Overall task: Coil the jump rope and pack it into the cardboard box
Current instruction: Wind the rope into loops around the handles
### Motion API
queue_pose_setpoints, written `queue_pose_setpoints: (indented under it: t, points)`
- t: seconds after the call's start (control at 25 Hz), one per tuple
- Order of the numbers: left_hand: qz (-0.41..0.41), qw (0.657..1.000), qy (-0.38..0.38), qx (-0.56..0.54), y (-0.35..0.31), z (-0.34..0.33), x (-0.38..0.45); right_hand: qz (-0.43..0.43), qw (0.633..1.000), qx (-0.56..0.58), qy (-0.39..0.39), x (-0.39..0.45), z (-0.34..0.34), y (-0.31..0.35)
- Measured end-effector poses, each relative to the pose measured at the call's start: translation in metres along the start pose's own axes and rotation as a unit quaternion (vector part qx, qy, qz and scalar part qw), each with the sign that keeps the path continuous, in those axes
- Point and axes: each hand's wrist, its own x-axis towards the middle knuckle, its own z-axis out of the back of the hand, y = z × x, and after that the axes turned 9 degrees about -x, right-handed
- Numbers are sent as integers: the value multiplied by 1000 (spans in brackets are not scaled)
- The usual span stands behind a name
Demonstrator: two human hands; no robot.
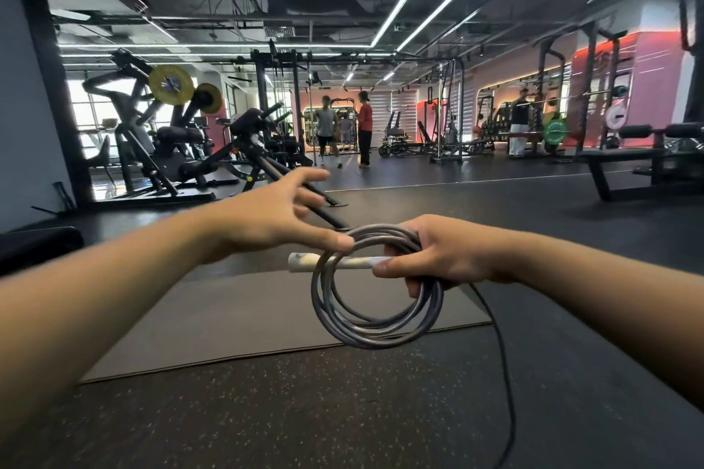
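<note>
My right hand [430,259] grips a grey jump rope [365,331] wound into several loops that hang below it, together with the rope's pale handle [304,263], which sticks out to the left. A loose tail of the rope [506,385] runs from that hand down to the bottom edge of the view. My left hand [274,217] is just left of the coil, fingers spread, with the thumb tip touching the top of the loops. No cardboard box is in view.
A grey exercise mat [228,320] lies on the speckled black floor under my hands. Weight machines [171,133] stand at the left, a bench [624,167] and racks at the right. Several people [343,126] stand far back.
</note>
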Motion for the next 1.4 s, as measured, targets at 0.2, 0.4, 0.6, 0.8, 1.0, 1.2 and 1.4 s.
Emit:
queue_pose_setpoints:
  t: [0.2,0.4,0.6,0.8,1.0,1.2,1.4]
  points:
    - [9,967,168,190,-32,-27,28,50,987,-141,63,11,10,27]
    - [20,981,178,70,-2,-43,21,69,974,-188,111,14,11,33]
    - [-12,983,119,139,5,-24,5,2,996,-30,89,4,31,27]
    - [-24,997,44,-53,30,-1,-13,-8,999,-16,-35,-10,51,-1]
    - [-101,890,-154,-418,47,-17,-11,-31,960,200,-195,-21,12,-20]
    - [-102,770,-208,-594,25,-76,-2,14,879,438,-189,4,-75,14]
    - [-98,689,-289,-657,20,-105,9,-72,833,496,-236,10,-98,35]
